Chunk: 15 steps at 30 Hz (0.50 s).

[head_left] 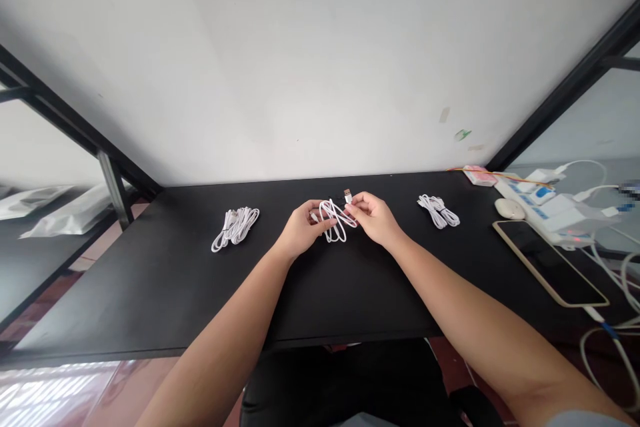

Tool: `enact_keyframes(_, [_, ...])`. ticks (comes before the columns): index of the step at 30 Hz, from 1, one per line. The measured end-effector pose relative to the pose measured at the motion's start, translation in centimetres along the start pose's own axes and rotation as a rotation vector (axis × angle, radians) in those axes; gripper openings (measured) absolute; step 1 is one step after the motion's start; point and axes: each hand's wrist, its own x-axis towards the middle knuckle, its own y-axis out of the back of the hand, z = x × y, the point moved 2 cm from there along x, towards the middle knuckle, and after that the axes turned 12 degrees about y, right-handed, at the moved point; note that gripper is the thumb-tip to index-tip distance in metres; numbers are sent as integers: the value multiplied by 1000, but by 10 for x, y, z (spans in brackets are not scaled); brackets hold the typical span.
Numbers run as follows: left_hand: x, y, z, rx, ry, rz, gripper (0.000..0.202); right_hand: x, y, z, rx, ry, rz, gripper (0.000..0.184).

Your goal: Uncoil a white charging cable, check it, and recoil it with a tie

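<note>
Two hands held a loosely looped white cable [339, 219] over the middle of the black bench [360, 300], between a left-side bundle [236, 227] and a right-side bundle [439, 211]. Its slack loops might have tangled or sprung apart if either grip had loosened. Both forearms reached forward, converging; the left hand [303, 228] pinched the coil, thumb on top, while the right hand [375, 218] pinched it closed-fingered beside the upright plug [349, 197].
</note>
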Motion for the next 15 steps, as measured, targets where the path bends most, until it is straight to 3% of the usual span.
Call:
enact_keyframes(8, [4,6,0,-108,24,1,51,4,10,10,-119,79,100,28])
enact_keyframes(15, [4,13,2,5,-3,179,44,7,17,10,-203,118,162,27])
